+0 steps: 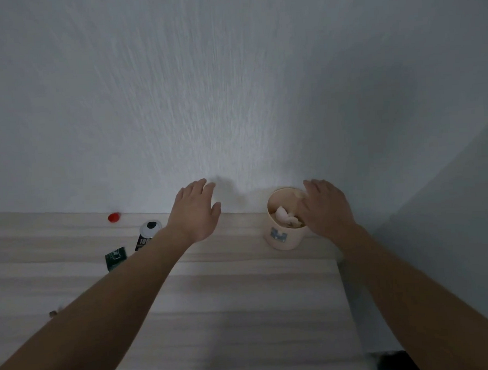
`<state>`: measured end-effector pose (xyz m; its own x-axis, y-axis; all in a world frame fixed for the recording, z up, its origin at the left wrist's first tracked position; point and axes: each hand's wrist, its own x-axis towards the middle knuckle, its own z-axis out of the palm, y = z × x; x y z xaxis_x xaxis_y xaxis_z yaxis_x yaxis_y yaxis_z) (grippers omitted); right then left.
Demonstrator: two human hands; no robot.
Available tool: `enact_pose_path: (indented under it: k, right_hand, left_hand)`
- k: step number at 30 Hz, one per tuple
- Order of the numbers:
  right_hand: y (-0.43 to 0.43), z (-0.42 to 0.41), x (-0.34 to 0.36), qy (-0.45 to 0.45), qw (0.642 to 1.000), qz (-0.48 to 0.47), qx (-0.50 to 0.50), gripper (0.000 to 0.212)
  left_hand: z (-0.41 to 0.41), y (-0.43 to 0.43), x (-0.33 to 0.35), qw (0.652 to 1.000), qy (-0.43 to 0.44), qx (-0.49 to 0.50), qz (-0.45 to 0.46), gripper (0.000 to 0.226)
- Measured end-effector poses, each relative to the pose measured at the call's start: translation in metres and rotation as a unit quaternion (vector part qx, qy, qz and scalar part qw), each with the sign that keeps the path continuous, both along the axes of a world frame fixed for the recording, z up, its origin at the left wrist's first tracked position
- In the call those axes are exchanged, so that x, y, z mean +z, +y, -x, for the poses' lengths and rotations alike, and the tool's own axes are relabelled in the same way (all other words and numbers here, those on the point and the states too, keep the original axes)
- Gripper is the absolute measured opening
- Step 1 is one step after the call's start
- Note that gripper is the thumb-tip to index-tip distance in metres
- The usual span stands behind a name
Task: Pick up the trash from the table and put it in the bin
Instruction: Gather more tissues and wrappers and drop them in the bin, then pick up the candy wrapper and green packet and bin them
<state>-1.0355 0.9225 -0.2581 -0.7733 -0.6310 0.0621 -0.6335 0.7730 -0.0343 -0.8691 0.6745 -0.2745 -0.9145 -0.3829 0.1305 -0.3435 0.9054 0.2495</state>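
— Where's the trash?

— Four pieces lie on the worktop [229, 298] to my left: one red cap [114, 217] against the wall [232, 86], one black-and-white tube [148, 233], one green packet [115, 258] just beside it, and one small brown scrap [53, 313] near the left edge, too blurred to name. Some crumpled paper [285, 216] already sits in the one bin [282, 236], a pale tub at the worktop's right end by the wall.

— And your hands?

— Both hold nothing. My right hand [327, 208] hovers over the bin's mouth, fingers spread and relaxed. My left hand [196, 212] floats flat above the worktop between bin and tube, fingers straight.

— What next, done well?

— I'd send the left for the tube, the nearest piece. Grip it round the body, lift it clear, carry it over the rim and release only above the opening. The tub looks light, so my right could steady it.
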Motion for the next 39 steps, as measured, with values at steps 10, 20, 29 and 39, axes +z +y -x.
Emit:
enact_pose_path:
  k: [10, 20, 29, 39]
  right_hand:
    - [0.009, -0.081, 0.033, 0.011, 0.998, -0.002, -0.069, 0.05]
    - [-0.01, -0.2, 0.044, 0.041, 0.992, 0.005, -0.122, 0.046]
    - [-0.01, -0.297, 0.032, 0.025, 0.987, 0.012, -0.156, 0.051]
    - [0.029, -0.377, 0.022, -0.001, 0.983, 0.033, -0.18, 0.055]
  left_hand:
    - [-0.053, -0.003, 0.02, 0.999, 0.018, -0.05, -0.01, 0.051]
    - [-0.137, -0.046, 0.031, 0.993, 0.01, -0.12, 0.015, 0.05]
    - [-0.21, -0.067, 0.026, 0.99, -0.01, -0.138, 0.034, 0.055]
    - [-0.274, -0.037, 0.022, 0.989, -0.021, -0.147, 0.026, 0.05]
